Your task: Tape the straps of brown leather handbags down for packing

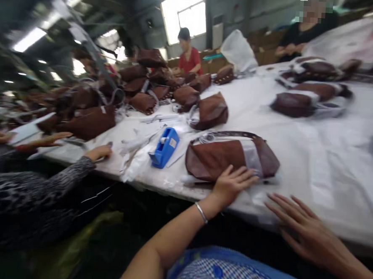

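Observation:
A brown leather handbag (217,156) lies on its side by the table's near edge, with a white wrap (252,156) around it and a studded strap (237,134) along its far side. My left hand (232,185), a silver bangle at the wrist, rests against the bag's near side, fingers stretched out over the lower end of the wrap. To the right of the bag, my right hand (301,224) hovers at or just above the table edge, fingers spread and holding nothing. Left of the bag stands a blue tape dispenser (164,148).
Another brown bag (211,110) sits behind the dispenser, before a large pile of bags (158,87). More wrapped bags (302,100) lie at the far right. A co-worker's patterned sleeve (60,180) reaches in from the left. Other people stand across the white-covered table (287,141).

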Demonstrator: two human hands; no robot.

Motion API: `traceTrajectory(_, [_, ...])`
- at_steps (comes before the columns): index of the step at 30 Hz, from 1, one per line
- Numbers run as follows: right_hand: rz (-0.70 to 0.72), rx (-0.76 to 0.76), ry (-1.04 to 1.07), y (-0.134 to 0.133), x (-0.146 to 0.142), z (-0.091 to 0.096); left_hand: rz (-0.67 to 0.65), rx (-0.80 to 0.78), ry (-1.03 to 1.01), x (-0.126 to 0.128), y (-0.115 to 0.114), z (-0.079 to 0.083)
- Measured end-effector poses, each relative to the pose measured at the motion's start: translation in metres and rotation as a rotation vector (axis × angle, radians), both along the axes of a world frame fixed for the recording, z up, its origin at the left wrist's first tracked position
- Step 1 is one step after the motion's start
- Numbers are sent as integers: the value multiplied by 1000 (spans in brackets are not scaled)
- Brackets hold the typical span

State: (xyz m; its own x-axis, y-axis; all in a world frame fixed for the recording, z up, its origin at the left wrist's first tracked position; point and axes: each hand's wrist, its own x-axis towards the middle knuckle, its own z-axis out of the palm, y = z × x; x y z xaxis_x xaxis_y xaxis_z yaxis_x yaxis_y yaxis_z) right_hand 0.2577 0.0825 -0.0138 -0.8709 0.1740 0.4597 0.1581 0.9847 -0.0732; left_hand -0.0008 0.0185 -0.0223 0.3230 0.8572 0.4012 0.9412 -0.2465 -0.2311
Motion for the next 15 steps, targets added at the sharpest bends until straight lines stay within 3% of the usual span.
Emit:
traceTrajectory(1, [-32,2,-131,-5,7,-2,-23,-2,-112,0,4,-8])
traceTrajectory(4, [-82,-44,-255,-9,9,-8,-84,-5,-311,1,10,-23])
traceTrajectory(10, [-16,-113,-104,-10,-6,-5,-102,1,-356,1,6,-19])
traceTrajectory(15, [-80,-128,36,-7,-15,0,-101,28,-357,2,8,-19])
